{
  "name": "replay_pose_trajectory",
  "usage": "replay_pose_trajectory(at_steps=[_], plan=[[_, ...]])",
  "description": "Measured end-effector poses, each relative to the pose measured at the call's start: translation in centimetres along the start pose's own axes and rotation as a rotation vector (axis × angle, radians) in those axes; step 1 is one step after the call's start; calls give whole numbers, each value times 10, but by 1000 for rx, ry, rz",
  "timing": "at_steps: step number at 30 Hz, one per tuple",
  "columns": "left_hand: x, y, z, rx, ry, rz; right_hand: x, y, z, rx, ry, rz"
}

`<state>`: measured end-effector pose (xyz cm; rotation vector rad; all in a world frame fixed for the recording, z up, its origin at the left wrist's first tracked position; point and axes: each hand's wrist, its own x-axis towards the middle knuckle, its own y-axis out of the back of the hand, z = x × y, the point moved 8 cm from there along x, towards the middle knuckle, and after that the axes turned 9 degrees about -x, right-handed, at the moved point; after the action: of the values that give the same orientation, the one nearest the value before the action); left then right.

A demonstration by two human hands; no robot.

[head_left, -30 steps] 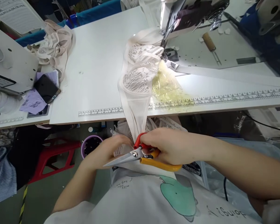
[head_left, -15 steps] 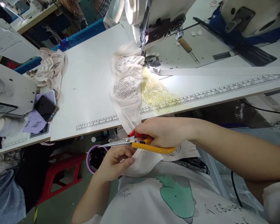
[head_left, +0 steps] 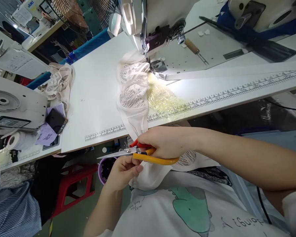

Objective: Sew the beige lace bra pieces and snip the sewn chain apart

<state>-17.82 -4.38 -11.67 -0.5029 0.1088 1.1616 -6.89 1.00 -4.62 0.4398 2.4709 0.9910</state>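
Note:
My right hand [head_left: 170, 141] is closed around scissors [head_left: 138, 154] with one red and one yellow handle, blades pointing left, just below the table's front edge. My left hand [head_left: 124, 171] pinches the hanging end of a cream lace garment [head_left: 132, 95] right under the blades. The garment runs up over the table edge to the needle of the sewing machine [head_left: 148, 19]. A crumpled yellowish clear film [head_left: 162, 98] lies beside the lace on the white table [head_left: 93, 95].
A second lace pile [head_left: 58, 84] lies at the table's back left. A dark phone [head_left: 55, 120] and purple slips sit on the left side table beside another machine [head_left: 10, 105]. A red stool [head_left: 71, 181] and purple tub [head_left: 106, 168] stand below. An awl [head_left: 194, 49] lies behind the needle.
My left hand moved from above the blades to below them and pinched the fabric end. Both hands and the scissors shifted slightly; the view tilted up and left.

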Motion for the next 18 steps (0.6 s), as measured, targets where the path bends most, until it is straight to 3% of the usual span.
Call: replay_pose_trajectory(at_steps=[11,18], plan=[[-6,7,-4,69,65,111,1,-1,-1,20,20,10],[-6,-14,15,117,-6,54,-1,0,-6,40,38,20]])
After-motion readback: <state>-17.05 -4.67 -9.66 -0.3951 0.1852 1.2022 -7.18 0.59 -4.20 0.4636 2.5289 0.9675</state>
